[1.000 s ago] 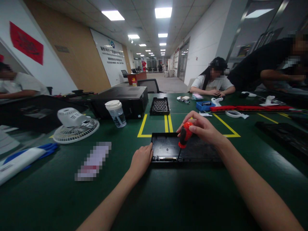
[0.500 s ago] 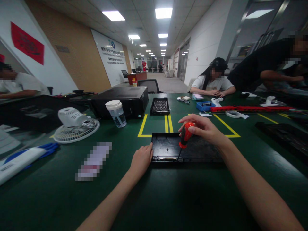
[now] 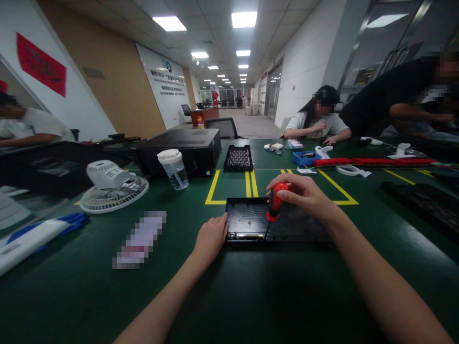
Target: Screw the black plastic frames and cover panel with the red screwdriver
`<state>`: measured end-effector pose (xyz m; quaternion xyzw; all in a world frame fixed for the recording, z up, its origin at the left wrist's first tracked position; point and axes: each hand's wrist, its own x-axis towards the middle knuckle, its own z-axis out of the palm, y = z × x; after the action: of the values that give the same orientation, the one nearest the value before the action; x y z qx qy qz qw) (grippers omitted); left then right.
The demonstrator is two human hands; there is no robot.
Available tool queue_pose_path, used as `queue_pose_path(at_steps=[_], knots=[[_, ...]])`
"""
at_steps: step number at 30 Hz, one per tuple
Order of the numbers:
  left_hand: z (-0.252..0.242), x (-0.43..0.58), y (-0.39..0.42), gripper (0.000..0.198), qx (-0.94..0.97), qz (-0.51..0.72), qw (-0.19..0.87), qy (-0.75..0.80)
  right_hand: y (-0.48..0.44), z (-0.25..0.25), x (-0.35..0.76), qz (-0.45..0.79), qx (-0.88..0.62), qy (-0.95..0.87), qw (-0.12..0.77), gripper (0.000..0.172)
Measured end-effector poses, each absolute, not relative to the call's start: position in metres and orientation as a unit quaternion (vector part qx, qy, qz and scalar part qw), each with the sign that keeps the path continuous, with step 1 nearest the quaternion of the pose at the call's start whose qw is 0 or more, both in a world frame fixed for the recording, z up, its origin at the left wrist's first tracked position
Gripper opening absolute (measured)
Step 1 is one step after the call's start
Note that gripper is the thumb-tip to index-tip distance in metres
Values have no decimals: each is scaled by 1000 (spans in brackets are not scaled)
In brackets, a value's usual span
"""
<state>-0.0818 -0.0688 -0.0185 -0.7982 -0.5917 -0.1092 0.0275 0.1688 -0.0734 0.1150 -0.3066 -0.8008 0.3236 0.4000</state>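
Observation:
A shallow black panel (image 3: pixel 238 212) with raised edges lies on the green table in front of me. Against its left end rests my left hand (image 3: pixel 211 235), fingers together and gripping the edge. My right hand (image 3: pixel 299 191) is closed around the red-and-black handle of a screwdriver (image 3: pixel 278 198). The screwdriver leans slightly, its thin shaft pointing down at the panel's near edge, beside a pale strip (image 3: pixel 251 236). Where exactly the tip touches is too small to tell. My right hand and forearm hide part of the panel's right side.
Behind the panel stand a black tray (image 3: pixel 238 158), a lidded cup (image 3: pixel 174 169) and a large black case (image 3: pixel 179 148). A white fan (image 3: pixel 114 188) lies at left. A blue box (image 3: pixel 306 158) and red strip (image 3: pixel 369 163) are at right. Other people sit around.
My right hand's fingers have curled in closer around the screwdriver handle, which has turned slightly. My left hand and the panel stay put. A person across the table has raised one hand.

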Motion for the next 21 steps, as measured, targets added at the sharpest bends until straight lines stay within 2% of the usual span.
queue_pose_path(at_steps=[21], knots=[[-13,-80,-70,41,-793,-101,13,-600,-71,112,167,231,-337,-811,419,17]])
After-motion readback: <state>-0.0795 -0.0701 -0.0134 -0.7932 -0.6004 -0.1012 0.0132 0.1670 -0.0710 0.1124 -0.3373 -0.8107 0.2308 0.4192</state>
